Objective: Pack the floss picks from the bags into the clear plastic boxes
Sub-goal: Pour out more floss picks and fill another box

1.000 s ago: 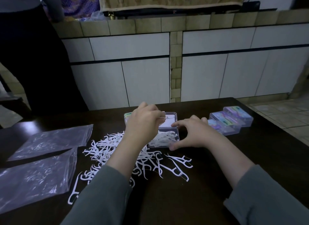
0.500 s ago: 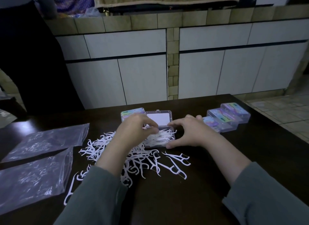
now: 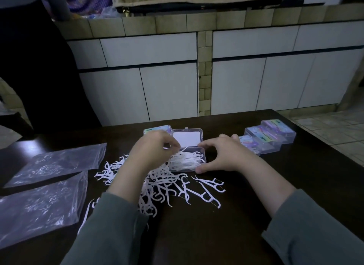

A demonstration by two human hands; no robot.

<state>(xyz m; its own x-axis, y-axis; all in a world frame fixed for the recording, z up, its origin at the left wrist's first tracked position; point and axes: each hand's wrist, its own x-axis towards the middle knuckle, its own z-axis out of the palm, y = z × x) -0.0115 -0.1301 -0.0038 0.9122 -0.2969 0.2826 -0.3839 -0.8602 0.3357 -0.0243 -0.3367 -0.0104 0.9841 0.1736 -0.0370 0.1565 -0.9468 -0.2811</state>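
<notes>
Center frame: our left hand (image 3: 152, 150) pinches a floss pick (image 3: 184, 149) over the open clear box (image 3: 188, 159), already part-filled. Our right hand (image 3: 222, 155) curls around the box's right end. Loose picks (image 3: 163, 185) piled just below; two empty bags (image 3: 45, 184) lower left.
</notes>
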